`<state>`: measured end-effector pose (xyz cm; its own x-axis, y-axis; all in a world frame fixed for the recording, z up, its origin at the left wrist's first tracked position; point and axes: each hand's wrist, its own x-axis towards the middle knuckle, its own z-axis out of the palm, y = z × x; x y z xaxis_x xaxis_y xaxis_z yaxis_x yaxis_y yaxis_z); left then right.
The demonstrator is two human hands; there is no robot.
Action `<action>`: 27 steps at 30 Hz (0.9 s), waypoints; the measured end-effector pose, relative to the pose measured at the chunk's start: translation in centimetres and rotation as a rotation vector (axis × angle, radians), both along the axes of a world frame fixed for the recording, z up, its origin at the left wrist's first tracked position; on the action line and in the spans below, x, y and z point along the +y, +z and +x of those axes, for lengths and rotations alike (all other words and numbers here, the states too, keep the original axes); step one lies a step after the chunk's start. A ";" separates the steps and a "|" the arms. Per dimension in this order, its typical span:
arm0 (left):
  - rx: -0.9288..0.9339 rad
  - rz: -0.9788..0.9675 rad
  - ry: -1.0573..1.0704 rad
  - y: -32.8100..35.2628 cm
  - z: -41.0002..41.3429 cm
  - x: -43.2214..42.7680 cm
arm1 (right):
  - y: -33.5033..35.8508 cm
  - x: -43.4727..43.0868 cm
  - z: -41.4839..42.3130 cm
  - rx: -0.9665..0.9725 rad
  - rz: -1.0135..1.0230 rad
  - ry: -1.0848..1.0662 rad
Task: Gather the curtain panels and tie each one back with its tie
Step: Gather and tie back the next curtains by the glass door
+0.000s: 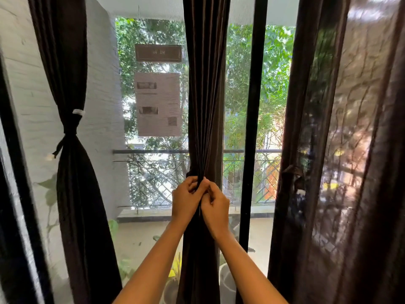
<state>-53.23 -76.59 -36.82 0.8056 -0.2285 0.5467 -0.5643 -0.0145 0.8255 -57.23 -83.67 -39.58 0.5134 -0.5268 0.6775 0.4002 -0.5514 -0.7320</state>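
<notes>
I am gripping with my left hand and right hand, both curled round it, the gathered dark brown fabric curtain panel at the window's middle, while the left panel is hanging tied by its dark cord.

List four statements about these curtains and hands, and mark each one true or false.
1. The left panel is cinched by a tie. True.
2. The left hand and right hand both grip the middle panel. True.
3. The right panel is gathered into a tight bundle. False: it hangs spread out.
4. The right hand hangs free of the curtains. False: its fingers are curled on the middle panel.
</notes>
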 end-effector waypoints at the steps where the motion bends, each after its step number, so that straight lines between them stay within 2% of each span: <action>1: -0.012 -0.005 0.062 0.0 -0.2 -0.1 | -0.1 0.4 -0.2 -0.004 0.026 0.019; 3: -0.007 -0.012 0.151 -0.3 -0.2 -0.4 | -0.4 1.0 -0.6 0.002 0.065 0.060; 6: 0.022 -0.052 0.176 -1.0 -0.1 -0.6 | -0.9 1.1 -1.0 0.008 0.079 0.083; 9: -0.056 -0.041 0.214 -1.2 -0.7 -0.6 | -0.7 0.5 -1.0 0.031 0.098 0.102; 15: -0.061 -0.118 0.190 -1.6 -1.5 -0.6 | 0.9 0.0 -1.0 0.008 0.099 -0.001; 17: -0.040 -0.170 0.150 -1.7 -1.7 -0.6 | 1.5 0.5 -1.3 -0.003 0.054 0.016; 23: -0.147 -0.230 0.167 -2.3 -2.1 -0.1 | 1.5 0.9 -0.5 -0.030 -0.059 -0.013; 25: -0.286 -0.136 0.131 -2.3 -2.3 0.5 | 1.3 0.9 -0.5 -0.076 -0.067 0.025; 27: -0.325 -0.067 0.110 -2.0 -2.1 1.0 | 1.0 0.8 -0.4 -0.104 -0.049 0.061</action>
